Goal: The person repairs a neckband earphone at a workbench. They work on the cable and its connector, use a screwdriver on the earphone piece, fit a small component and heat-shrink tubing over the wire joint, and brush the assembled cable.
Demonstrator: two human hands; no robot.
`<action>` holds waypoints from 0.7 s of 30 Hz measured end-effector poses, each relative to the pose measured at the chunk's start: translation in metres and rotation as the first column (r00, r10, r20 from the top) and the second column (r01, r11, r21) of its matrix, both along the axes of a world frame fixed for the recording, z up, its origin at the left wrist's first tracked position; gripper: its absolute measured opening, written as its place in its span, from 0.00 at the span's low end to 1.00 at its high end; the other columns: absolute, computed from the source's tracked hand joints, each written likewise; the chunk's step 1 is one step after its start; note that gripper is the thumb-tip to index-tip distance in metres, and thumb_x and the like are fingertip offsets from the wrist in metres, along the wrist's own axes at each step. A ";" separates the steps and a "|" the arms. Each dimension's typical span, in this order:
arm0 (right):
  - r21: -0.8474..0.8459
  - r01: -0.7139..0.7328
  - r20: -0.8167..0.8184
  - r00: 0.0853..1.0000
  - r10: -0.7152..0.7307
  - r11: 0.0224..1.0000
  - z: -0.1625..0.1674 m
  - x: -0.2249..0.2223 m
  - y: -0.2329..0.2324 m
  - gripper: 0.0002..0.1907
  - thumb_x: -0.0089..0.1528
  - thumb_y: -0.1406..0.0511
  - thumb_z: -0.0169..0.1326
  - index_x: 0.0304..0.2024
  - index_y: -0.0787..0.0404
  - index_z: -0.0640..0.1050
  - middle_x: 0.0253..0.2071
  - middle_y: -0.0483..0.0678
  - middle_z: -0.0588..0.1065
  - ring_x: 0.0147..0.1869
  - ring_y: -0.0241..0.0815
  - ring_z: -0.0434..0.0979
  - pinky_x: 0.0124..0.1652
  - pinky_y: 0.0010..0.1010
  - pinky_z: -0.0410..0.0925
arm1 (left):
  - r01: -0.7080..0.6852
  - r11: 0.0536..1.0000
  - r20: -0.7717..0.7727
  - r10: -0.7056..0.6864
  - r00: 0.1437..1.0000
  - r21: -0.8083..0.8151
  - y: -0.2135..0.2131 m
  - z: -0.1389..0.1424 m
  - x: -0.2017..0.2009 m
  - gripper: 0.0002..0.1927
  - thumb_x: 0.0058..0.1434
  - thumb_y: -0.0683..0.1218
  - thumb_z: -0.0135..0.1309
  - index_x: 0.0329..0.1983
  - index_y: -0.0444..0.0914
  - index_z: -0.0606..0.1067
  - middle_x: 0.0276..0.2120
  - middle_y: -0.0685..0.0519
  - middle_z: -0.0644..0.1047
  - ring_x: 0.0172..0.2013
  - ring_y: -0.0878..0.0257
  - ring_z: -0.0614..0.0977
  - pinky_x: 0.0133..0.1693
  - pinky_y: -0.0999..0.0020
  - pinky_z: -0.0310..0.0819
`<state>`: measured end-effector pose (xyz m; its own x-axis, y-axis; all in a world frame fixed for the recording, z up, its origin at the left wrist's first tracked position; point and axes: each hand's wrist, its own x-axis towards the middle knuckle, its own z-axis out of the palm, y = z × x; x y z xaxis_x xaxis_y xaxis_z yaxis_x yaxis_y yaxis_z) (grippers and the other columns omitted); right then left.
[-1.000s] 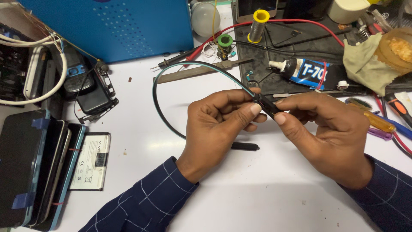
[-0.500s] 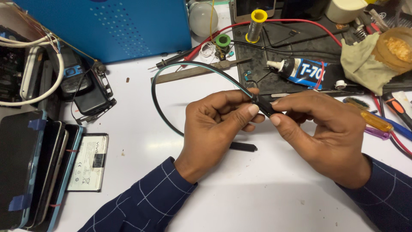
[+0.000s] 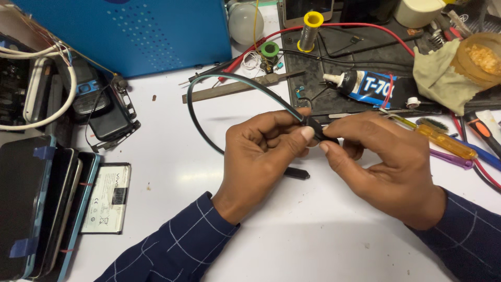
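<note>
My white table (image 3: pixel 172 125) carries a dark work mat (image 3: pixel 365 68) at its far right. Left of the mat lies a metal file (image 3: pixel 229 90), farther left a flat phone battery (image 3: pixel 107 197); a small black piece (image 3: pixel 296 173) lies nearer me.

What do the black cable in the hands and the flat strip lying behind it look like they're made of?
Black cable: looks like rubber or plastic sheathing, semi-gloss, since it bends in a smooth loop and carries a pale sheen. Flat strip: probably metal, dull grey-brown, thin, straight and rigid; wood can't be ruled out.
</note>
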<state>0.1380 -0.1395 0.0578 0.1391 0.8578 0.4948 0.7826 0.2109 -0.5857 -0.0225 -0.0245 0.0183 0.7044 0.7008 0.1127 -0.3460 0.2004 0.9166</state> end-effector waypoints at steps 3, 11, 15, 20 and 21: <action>-0.020 -0.029 0.044 0.999 0.030 0.999 0.000 -0.002 0.000 0.12 0.58 0.72 0.63 0.45 0.66 0.79 0.40 0.49 0.79 0.32 0.32 0.76 0.32 0.22 0.68 | -0.026 1.000 -0.017 0.026 1.000 0.002 -0.002 0.004 -0.001 0.15 0.66 0.39 0.58 0.53 0.24 0.77 0.40 0.48 0.83 0.39 0.68 0.84 0.41 0.77 0.80; -0.126 0.017 -0.207 0.977 -0.043 0.992 -0.016 0.000 0.000 0.14 0.62 0.68 0.61 0.50 0.66 0.76 0.39 0.47 0.78 0.36 0.31 0.77 0.36 0.21 0.71 | -0.089 0.994 -0.150 0.098 0.984 0.065 -0.009 0.013 -0.003 0.14 0.66 0.40 0.58 0.52 0.27 0.79 0.35 0.49 0.83 0.33 0.71 0.80 0.33 0.79 0.75; -0.163 -0.045 -0.326 0.945 -0.011 0.986 -0.022 0.007 -0.001 0.15 0.64 0.67 0.59 0.52 0.67 0.77 0.38 0.46 0.78 0.37 0.30 0.76 0.37 0.20 0.71 | -0.106 0.975 -0.004 0.109 0.994 0.197 -0.012 0.013 -0.006 0.13 0.69 0.41 0.57 0.53 0.28 0.78 0.44 0.48 0.84 0.43 0.68 0.84 0.47 0.74 0.83; 0.029 -0.010 -0.113 0.994 0.014 1.000 -0.022 0.010 -0.003 0.14 0.64 0.67 0.62 0.50 0.67 0.78 0.42 0.49 0.79 0.38 0.32 0.76 0.38 0.21 0.69 | -0.079 0.941 0.068 0.060 0.996 0.328 -0.013 0.015 -0.010 0.14 0.72 0.42 0.57 0.58 0.31 0.77 0.51 0.47 0.83 0.52 0.63 0.86 0.57 0.69 0.83; 0.036 0.006 -0.071 0.997 -0.003 0.999 -0.020 0.011 -0.004 0.14 0.63 0.67 0.63 0.49 0.66 0.78 0.41 0.49 0.79 0.37 0.33 0.76 0.37 0.22 0.68 | -0.077 0.937 0.056 0.062 0.997 0.340 -0.012 0.016 -0.011 0.14 0.71 0.42 0.57 0.58 0.32 0.77 0.51 0.47 0.83 0.51 0.63 0.86 0.55 0.69 0.84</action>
<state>0.1488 -0.1431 0.0375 0.1790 0.8387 0.5144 0.7403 0.2295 -0.6319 -0.0331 -0.0367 0.0338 0.6443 0.6615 0.3838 -0.3891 -0.1485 0.9091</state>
